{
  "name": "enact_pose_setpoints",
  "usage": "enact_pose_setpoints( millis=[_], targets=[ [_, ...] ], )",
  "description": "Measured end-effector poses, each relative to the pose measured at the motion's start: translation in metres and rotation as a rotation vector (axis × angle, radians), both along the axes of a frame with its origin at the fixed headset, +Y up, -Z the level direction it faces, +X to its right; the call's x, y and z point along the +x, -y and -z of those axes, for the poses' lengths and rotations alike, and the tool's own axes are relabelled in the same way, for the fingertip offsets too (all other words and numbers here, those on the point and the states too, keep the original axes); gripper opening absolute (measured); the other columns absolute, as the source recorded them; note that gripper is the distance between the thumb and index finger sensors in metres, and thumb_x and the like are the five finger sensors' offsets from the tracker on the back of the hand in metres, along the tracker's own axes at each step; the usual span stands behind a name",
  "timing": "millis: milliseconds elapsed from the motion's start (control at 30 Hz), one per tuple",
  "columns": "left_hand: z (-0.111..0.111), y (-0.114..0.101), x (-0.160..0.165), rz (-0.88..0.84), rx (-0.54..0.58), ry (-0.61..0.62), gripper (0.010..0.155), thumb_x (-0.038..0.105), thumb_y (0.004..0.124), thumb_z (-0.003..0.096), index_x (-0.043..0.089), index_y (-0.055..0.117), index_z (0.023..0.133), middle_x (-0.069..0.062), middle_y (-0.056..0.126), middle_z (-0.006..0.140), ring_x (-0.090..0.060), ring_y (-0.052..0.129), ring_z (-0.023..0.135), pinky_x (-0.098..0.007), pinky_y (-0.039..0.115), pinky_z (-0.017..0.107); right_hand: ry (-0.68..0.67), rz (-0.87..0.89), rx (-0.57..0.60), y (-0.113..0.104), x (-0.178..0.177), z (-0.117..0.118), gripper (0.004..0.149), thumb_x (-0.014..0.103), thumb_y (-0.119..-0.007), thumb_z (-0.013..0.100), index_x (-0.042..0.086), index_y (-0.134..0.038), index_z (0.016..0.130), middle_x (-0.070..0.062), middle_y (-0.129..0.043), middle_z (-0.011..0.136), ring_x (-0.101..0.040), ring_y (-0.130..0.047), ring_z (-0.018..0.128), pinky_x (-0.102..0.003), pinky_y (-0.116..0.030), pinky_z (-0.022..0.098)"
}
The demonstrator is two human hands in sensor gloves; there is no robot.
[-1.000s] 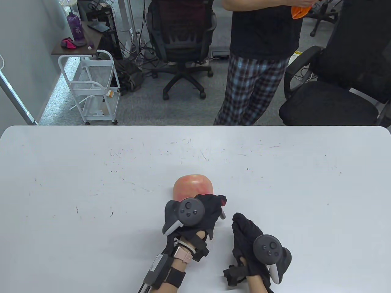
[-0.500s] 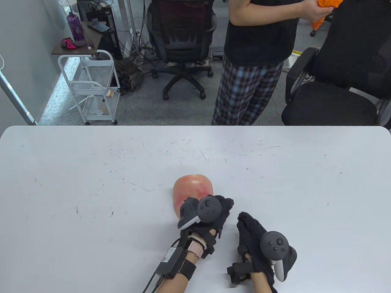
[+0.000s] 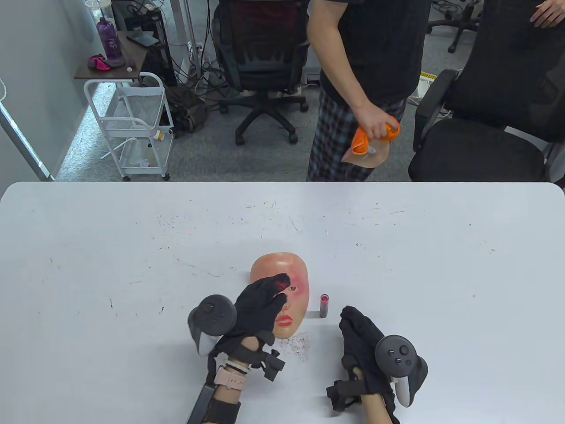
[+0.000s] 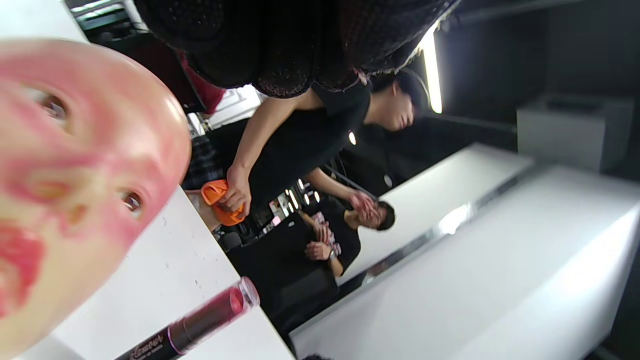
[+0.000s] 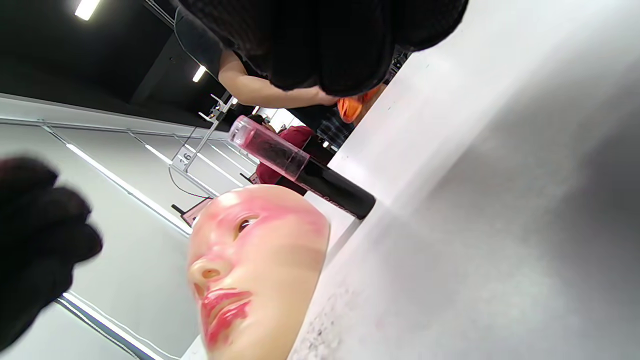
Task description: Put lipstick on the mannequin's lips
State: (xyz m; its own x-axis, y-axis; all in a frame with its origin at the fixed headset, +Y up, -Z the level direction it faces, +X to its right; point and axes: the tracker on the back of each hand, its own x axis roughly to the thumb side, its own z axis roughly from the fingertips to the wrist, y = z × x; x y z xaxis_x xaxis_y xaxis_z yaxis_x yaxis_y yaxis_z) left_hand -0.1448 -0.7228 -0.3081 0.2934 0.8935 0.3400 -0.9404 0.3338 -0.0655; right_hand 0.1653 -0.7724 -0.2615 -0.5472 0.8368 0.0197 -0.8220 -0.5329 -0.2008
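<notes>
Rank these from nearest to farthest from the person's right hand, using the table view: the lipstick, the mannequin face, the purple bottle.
From the right hand:
1. lipstick, lying just up-left of the fingers.
2. mannequin face, farther left, under the left hand.
3. purple bottle, far off on the back-left side table.

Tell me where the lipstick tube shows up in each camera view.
Table view: lipstick tube lies on the table just right of the mannequin face.
Left wrist view: bottom edge, left of centre.
Right wrist view: upper middle, above the face.
Shared landmark: the face's red lips.
</notes>
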Motion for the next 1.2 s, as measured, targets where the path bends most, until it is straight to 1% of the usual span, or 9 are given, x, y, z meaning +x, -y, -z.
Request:
enact_pose_setpoints(
  millis=[233, 467, 633, 867, 900, 933, 1000, 1067, 1200],
  targets=[
    [-0.013, 0.045, -0.061, -0.173, -0.075, -0.150, 0.051, 0.034, 0.073, 0.0531, 0.019, 0.075, 0.102, -0.016, 0.080, 0.097, -0.042, 0.076, 0.084, -0.050, 0.069, 0.057, -0.008, -0.011, 0.029, -0.001, -0.004, -0.002, 0.040, 0.027, -0.078, 0.045, 0.015, -0.083, 0.084, -0.010, -0.093, 0.068, -0.027, -0.092, 0.053, -0.053, -0.070, 0.055],
    [-0.009, 0.057, -0.064, -0.211, -0.098, -0.159, 0.050, 0.034, 0.073, 0.0533, 0.020, 0.075, 0.101, -0.016, 0.080, 0.098, -0.042, 0.076, 0.084, -0.049, 0.069, 0.057, -0.012, 0.001, 0.024, -0.001, -0.004, -0.002, 0.040, 0.026, -0.078, 0.045, 0.014, -0.083, 0.084, -0.011, -0.093, 0.068, -0.029, -0.091, 0.053, -0.054, -0.069, 0.055],
    [-0.003, 0.056, -0.064, -0.203, -0.078, -0.143, 0.053, 0.037, 0.074, 0.0539, 0.019, 0.072, 0.104, -0.017, 0.075, 0.102, -0.043, 0.070, 0.090, -0.052, 0.065, 0.062, -0.033, -0.116, 0.058, -0.006, -0.009, -0.001, 0.042, 0.029, -0.078, 0.046, 0.014, -0.081, 0.086, -0.012, -0.092, 0.072, -0.031, -0.090, 0.057, -0.055, -0.067, 0.058],
    [-0.007, 0.016, -0.077, 0.083, 0.162, -0.185, 0.064, 0.043, 0.075, 0.0536, 0.025, 0.059, 0.112, -0.017, 0.048, 0.118, -0.045, 0.038, 0.107, -0.059, 0.039, 0.079, 0.024, -0.367, 0.172, -0.022, -0.011, -0.002, 0.058, 0.040, -0.075, 0.047, 0.018, -0.066, 0.099, -0.016, -0.073, 0.096, -0.037, -0.074, 0.083, -0.061, -0.048, 0.071],
    [-0.010, 0.011, -0.078, 0.153, 0.203, -0.198, 0.067, 0.046, 0.076, 0.0530, 0.027, 0.055, 0.114, -0.017, 0.041, 0.121, -0.045, 0.030, 0.110, -0.063, 0.026, 0.080, 0.029, -0.418, 0.179, -0.023, -0.011, -0.001, 0.061, 0.042, -0.074, 0.047, 0.020, -0.063, 0.102, -0.016, -0.068, 0.100, -0.038, -0.069, 0.087, -0.062, -0.042, 0.073],
    [-0.012, 0.008, -0.079, 0.210, 0.228, -0.209, 0.073, 0.051, 0.077, 0.0520, 0.029, 0.050, 0.116, -0.015, 0.028, 0.122, -0.042, 0.014, 0.111, -0.065, 0.001, 0.076, 0.027, -0.447, 0.178, -0.023, -0.011, 0.000, 0.064, 0.045, -0.074, 0.046, 0.022, -0.059, 0.104, -0.016, -0.061, 0.105, -0.039, -0.063, 0.093, -0.063, -0.036, 0.075],
    [-0.016, 0.003, -0.081, 0.398, 0.289, -0.254, 0.081, 0.061, 0.074, 0.0517, 0.035, 0.037, 0.119, -0.010, 0.010, 0.124, -0.037, -0.004, 0.111, -0.065, -0.010, 0.070, 0.026, -0.521, 0.159, -0.024, -0.012, 0.002, 0.070, 0.050, -0.072, 0.046, 0.027, -0.050, 0.108, -0.016, -0.050, 0.113, -0.041, -0.049, 0.102, -0.065, -0.023, 0.076],
    [-0.015, 0.004, -0.080, 0.564, 0.268, -0.256, 0.086, 0.070, 0.071, 0.0505, 0.043, 0.029, 0.120, -0.005, 0.006, 0.125, -0.035, -0.013, 0.110, -0.067, -0.011, 0.067, 0.028, -0.622, 0.117, -0.024, -0.014, 0.005, 0.074, 0.056, -0.070, 0.045, 0.033, -0.042, 0.110, -0.014, -0.038, 0.119, -0.042, -0.035, 0.108, -0.066, -0.013, 0.075],
    [-0.011, 0.018, -0.073, 0.566, 0.169, -0.185, 0.088, 0.078, 0.069, 0.0455, 0.052, 0.030, 0.119, 0.001, 0.005, 0.128, -0.033, -0.018, 0.109, -0.067, -0.013, 0.066, 0.030, -0.749, 0.064, -0.023, -0.017, 0.007, 0.079, 0.063, -0.067, 0.044, 0.038, -0.034, 0.111, -0.011, -0.026, 0.122, -0.043, -0.019, 0.112, -0.067, -0.004, 0.071]
  ],
)
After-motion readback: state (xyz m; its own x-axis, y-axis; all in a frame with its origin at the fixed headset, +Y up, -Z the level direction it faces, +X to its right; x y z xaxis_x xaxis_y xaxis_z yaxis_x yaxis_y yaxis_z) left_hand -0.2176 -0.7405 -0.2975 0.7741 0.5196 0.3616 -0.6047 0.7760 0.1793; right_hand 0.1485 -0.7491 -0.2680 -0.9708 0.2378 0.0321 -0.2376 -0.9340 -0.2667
